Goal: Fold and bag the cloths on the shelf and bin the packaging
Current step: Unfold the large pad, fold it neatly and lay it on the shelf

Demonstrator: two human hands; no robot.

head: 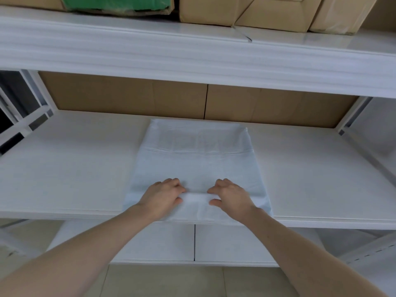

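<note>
Cloth: a pale blue, thin rectangular cloth (197, 163) lies flat on the middle white shelf board (64, 168). It reaches from the front edge of the shelf, under the hands, away to the cardboard at the back. A stitched band crosses it well beyond the fingertips.
Near edge of cloth: between the two hands a narrow strip of the cloth is turned up into a small white fold; both hands touch this strip.
Left hand: the left hand (161, 199) rests on the near left part of the cloth. Its fingers (173, 183) are curled over the fold and the thumb lies under it on the near side, so the hand pinches the folded strip.
Right hand: the right hand (232, 198) rests on the near right part of the cloth, near the left hand with the fold between them. Its fingers (225, 183) are bent on top of the cloth and the thumb points inward below the fold; it also pinches the strip.
Arms: both bare forearms come from the lower corners toward the cloth.
Behind the fingers: flat brown cardboard sheets (192, 101) stand against the back of the shelf, just beyond the far end of the cloth.
Above: the upper white shelf (192, 58) carries brown cardboard boxes (267, 11) and a green package (117, 3).
Below: a lower white shelf (192, 243) and a beige tiled floor (171, 281).
</note>
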